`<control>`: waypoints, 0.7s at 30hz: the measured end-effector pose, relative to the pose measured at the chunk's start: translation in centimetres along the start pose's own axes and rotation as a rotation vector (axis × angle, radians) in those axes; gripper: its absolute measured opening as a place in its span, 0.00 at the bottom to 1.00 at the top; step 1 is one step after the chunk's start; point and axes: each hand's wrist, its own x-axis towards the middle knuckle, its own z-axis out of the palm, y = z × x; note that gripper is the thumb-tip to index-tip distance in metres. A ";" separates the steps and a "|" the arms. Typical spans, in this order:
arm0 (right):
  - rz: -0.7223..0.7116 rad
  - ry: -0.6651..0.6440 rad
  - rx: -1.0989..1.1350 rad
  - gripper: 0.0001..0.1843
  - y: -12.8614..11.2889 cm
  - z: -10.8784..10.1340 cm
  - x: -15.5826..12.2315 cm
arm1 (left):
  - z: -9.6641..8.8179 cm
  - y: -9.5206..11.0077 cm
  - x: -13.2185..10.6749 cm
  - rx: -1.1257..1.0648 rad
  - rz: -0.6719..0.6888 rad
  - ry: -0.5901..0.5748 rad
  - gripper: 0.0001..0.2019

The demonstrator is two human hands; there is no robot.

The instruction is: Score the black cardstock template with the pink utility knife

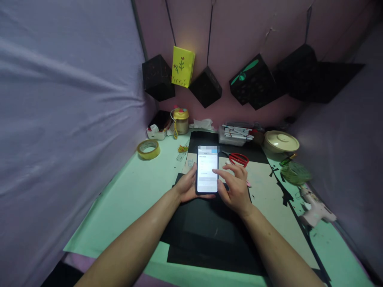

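A phone (pixel 207 175) with a bright white screen rests in my left hand (pixel 189 186), which wraps its left side and lower edge. My right hand (pixel 235 187) hovers at the phone's right edge, index finger stretched to the screen and the other fingers apart; it holds nothing. Whether the fingertip touches the glass I cannot tell. Beneath both hands lie sheets of black paper (pixel 209 231) and a pale sheet (pixel 275 211). Red-handled scissors (pixel 238 159) lie just beyond my right hand.
A roll of tape (pixel 149 150) lies at left. Behind stand a yellow-lidded cup (pixel 181 119), a box of markers (pixel 236 134) and a lidded bowl (pixel 281 141). At right are a green roll (pixel 295 173) and a glue gun (pixel 317 211). Dark boxes (pixel 206 87) hang above.
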 end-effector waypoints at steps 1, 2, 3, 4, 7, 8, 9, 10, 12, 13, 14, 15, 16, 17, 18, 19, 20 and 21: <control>-0.002 0.005 0.006 0.15 0.0 0.0 0.0 | 0.0 0.0 0.0 -0.001 0.003 0.000 0.34; -0.002 0.014 0.010 0.15 0.0 0.0 -0.1 | -0.1 0.0 0.0 -0.003 0.006 -0.001 0.34; -0.002 0.026 0.010 0.14 0.0 -0.1 -0.1 | -0.1 0.0 0.0 -0.005 0.008 -0.002 0.34; -0.001 0.039 0.005 0.13 0.0 -0.1 -0.1 | -0.1 0.0 0.0 -0.007 0.008 -0.003 0.34; -0.002 0.056 -0.013 0.12 0.0 -0.3 0.0 | -0.1 0.0 0.0 -0.013 0.006 -0.002 0.34; -0.003 0.059 -0.019 0.11 0.0 -0.3 0.1 | -0.1 0.1 0.0 -0.015 0.006 -0.001 0.33; -0.005 0.062 -0.023 0.11 0.0 -0.3 0.1 | -0.1 0.1 0.0 -0.016 0.005 -0.001 0.33; -0.004 0.064 -0.025 0.11 0.0 -0.3 0.1 | -0.1 0.1 0.0 -0.017 0.005 0.000 0.33; -0.004 0.068 -0.025 0.11 0.0 -0.3 0.1 | 0.0 0.1 0.0 -0.018 0.006 0.001 0.33; -0.003 0.067 -0.023 0.12 0.0 -0.2 0.0 | 0.0 0.1 0.0 -0.018 0.008 0.002 0.34; 0.000 0.066 -0.020 0.12 0.0 -0.2 0.0 | 0.0 0.1 0.0 -0.019 0.010 0.002 0.34; 0.002 0.064 -0.017 0.12 0.1 -0.2 -0.1 | 0.0 0.1 0.0 -0.020 0.014 0.001 0.34; 0.004 0.062 -0.015 0.12 0.1 -0.2 -0.1 | 0.0 0.0 0.0 -0.020 0.018 0.000 0.34; 0.007 0.058 -0.014 0.11 0.1 -0.1 -0.2 | 0.0 0.0 0.0 -0.021 0.021 -0.003 0.34; 0.011 0.055 -0.016 0.11 0.1 -0.1 -0.2 | 0.0 0.0 0.0 -0.022 0.025 -0.005 0.34; 0.014 0.054 -0.019 0.11 0.2 -0.1 -0.2 | -0.1 0.0 0.0 -0.023 0.027 -0.009 0.34; 0.017 0.055 -0.021 0.11 0.2 -0.1 -0.3 | -0.1 0.0 0.0 -0.024 0.029 -0.012 0.34; 0.019 0.057 -0.022 0.11 0.2 -0.1 -0.3 | -0.1 0.0 0.0 -0.024 0.031 -0.014 0.34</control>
